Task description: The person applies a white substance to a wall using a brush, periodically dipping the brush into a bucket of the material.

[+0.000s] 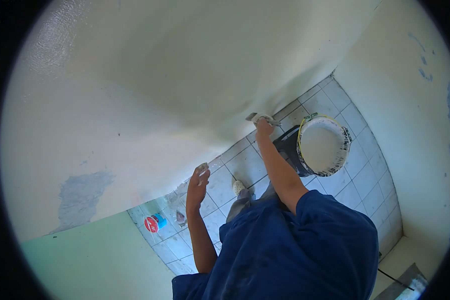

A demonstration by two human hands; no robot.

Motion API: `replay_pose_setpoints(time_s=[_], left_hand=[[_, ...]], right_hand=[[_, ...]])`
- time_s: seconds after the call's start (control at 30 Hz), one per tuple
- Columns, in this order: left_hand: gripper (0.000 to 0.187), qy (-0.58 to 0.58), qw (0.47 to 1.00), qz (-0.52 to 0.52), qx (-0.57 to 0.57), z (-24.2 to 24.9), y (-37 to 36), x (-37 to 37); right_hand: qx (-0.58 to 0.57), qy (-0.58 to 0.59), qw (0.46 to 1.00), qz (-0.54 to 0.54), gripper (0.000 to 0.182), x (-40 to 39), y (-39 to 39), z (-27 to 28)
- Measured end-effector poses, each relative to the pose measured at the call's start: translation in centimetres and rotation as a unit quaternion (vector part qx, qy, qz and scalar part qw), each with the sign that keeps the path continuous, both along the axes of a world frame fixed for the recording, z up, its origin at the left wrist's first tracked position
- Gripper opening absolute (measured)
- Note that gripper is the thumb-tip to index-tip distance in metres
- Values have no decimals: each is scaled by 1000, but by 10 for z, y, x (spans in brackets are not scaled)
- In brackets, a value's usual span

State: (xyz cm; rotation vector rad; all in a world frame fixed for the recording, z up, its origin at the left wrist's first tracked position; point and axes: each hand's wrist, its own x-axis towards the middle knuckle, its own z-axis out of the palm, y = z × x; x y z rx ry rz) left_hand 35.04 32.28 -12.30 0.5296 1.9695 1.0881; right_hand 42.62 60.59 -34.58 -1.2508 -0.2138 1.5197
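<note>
My right hand [264,129] is closed on a plastering trowel [254,117] close to the lower part of the wall; whitish material coats the tool. To the right of that forearm stands a large bucket [325,146] of off-white paste, its rim smeared and its handle yellow. My left hand [198,187] is raised near the wall's foot with fingers partly bent and apart. Whitish residue covers its fingertips, and no tool shows clearly in it. The pale wall [185,75] in front looks wet and shiny at the upper left.
A dark container [291,150] sits against the bucket. On the tiled floor [245,165] at lower left lie a small red and blue tub [155,223] and a crumpled scrap [180,218]. A second wall [405,100] rises at right. Grey-blue patches mark both walls.
</note>
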Motion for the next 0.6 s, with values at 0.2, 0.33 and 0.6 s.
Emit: replay_pose_setpoints(time_s=[0.2,0.33,0.6], left_hand=[[41,-18,999,39,-4,-6,-17,0],[42,-27,999,32,2,-10,-14,6],[42,-11,1000,9,-4,-3,-17,4]], right_hand=[[90,165,981,42,23,-2,8,178],[184,265,945,60,22,14,-13,278],[25,155,987,-44,22,-39,-40,63]])
